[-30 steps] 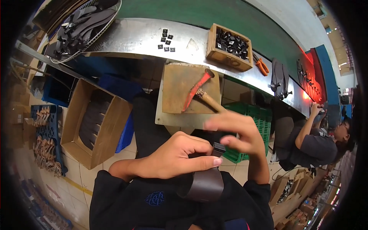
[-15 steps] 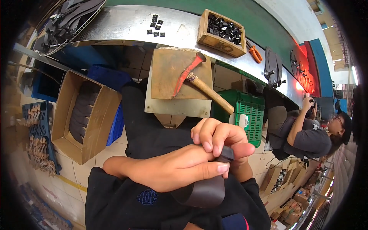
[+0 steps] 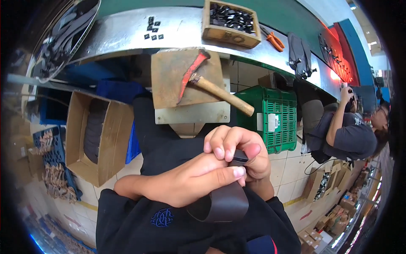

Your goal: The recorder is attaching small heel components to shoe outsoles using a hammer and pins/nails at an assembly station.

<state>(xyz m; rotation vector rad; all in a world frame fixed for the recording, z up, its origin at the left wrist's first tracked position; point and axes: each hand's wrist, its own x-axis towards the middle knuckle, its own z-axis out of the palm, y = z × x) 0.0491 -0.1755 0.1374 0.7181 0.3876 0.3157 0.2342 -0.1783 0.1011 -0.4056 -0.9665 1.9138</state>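
My left hand (image 3: 186, 180) lies across the front of my body, closed round a dark brown strap (image 3: 230, 205) that bends into a broad loop below the fingers. At the upper end of the strap sits a small black block-like piece (image 3: 240, 156). My right hand (image 3: 243, 146) grips this end, fingers curled over the left fingertips and thumb beside the piece. Both hands touch each other, and the part of the strap inside them is hidden. Beyond them a hammer (image 3: 220, 94) with a red head and wooden handle rests on a brown board (image 3: 165, 80).
A wooden box (image 3: 230, 36) of small black parts, loose black squares (image 3: 153, 29) and orange-handled pliers (image 3: 275, 41) lie on the metal bench. A cardboard box (image 3: 112, 139) stands left, a green crate (image 3: 281, 118) right. Another person (image 3: 353, 135) works at the far right.
The bench, board and hammer sit slightly further left and higher in the picture. Both hands keep their grip on the strap, and the black piece at its end has tilted a little.
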